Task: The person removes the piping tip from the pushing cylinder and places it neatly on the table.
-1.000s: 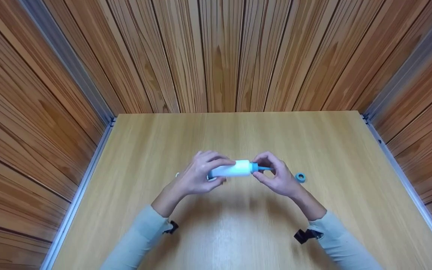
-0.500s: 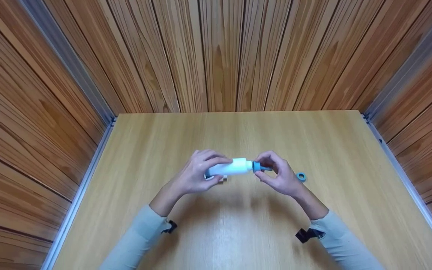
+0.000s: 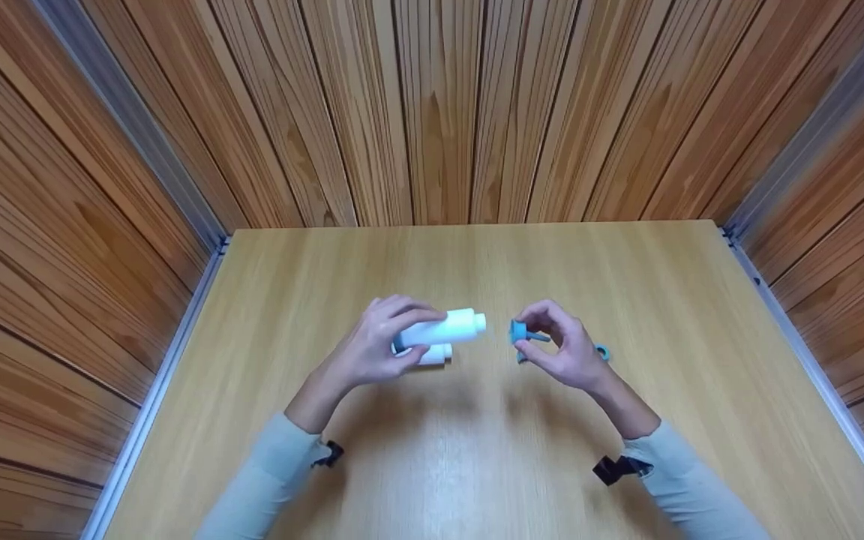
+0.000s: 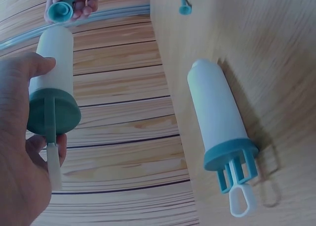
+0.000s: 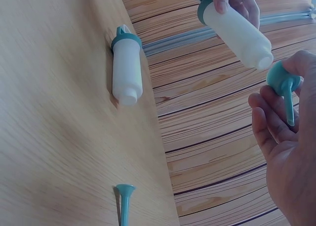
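My left hand (image 3: 372, 341) grips a white-barrelled plunger syringe (image 3: 448, 326) around its body, tilted above the table. Its narrow open neck points toward my right hand; at the back are a teal collar and a pale plunger handle, seen in the left wrist view. My right hand (image 3: 563, 349) pinches a teal nozzle (image 5: 282, 80) with a thin spout, a short gap away from that neck. A second, matching syringe (image 4: 217, 110) lies on the table below my left hand. Another teal nozzle (image 5: 125, 199) lies on the table below my right hand, mostly hidden in the head view.
A teal ring (image 3: 603, 352) lies on the wooden table (image 3: 447, 465) just beyond my right wrist, partly covered. Wood-plank walls (image 3: 439, 112) with metal rails (image 3: 154, 142) at the corners enclose the table at the back and both sides.
The teal nozzle has come off the syringe's neck. My left hand has drawn the syringe left, opening a gap between them and uncovering the second syringe beneath.
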Motion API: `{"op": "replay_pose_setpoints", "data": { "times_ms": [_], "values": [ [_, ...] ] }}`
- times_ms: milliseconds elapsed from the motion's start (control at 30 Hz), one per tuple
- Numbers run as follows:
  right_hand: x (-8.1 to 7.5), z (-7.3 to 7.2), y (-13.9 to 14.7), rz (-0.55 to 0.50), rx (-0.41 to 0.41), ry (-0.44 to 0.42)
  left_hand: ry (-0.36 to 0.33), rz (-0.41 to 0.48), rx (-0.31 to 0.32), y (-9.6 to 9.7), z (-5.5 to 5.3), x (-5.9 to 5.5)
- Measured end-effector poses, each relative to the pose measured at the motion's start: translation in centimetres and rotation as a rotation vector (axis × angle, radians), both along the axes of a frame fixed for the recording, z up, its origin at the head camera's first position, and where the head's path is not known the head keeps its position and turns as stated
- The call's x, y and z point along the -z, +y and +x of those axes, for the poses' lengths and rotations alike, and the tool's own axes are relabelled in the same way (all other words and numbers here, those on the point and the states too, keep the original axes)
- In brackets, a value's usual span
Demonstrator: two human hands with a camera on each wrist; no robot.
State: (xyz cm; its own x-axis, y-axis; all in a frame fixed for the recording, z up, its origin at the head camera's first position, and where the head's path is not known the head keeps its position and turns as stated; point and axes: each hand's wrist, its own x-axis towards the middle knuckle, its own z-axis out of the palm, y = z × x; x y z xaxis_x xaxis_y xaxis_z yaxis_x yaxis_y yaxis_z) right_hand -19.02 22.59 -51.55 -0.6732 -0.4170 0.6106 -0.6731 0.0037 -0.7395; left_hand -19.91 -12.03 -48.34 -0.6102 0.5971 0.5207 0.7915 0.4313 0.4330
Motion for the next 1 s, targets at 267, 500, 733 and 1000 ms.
{"op": "replay_pose_setpoints", "data": {
  "times_ms": [267,500,733,1000],
  "values": [
    [0.3,-0.1,0.1,-0.012,-0.010,0.019,0.012,-0.003,-0.016,-0.5,0.1,0.8],
    [0.3,-0.1,0.1,-0.010,-0.012,0.025,-0.056,-0.027,-0.051,-0.8,0.1,2.1],
    [0.5,-0.1,0.0,-0.015,0.011,0.023,-0.070,-0.021,-0.049,-1.0,0.3,3.2],
    [0.7,-0.2,-0.1,-0.028,-0.013,0.054,-0.143,-0.062,-0.069,-1.6,0.8,4.5]
  ]
}}
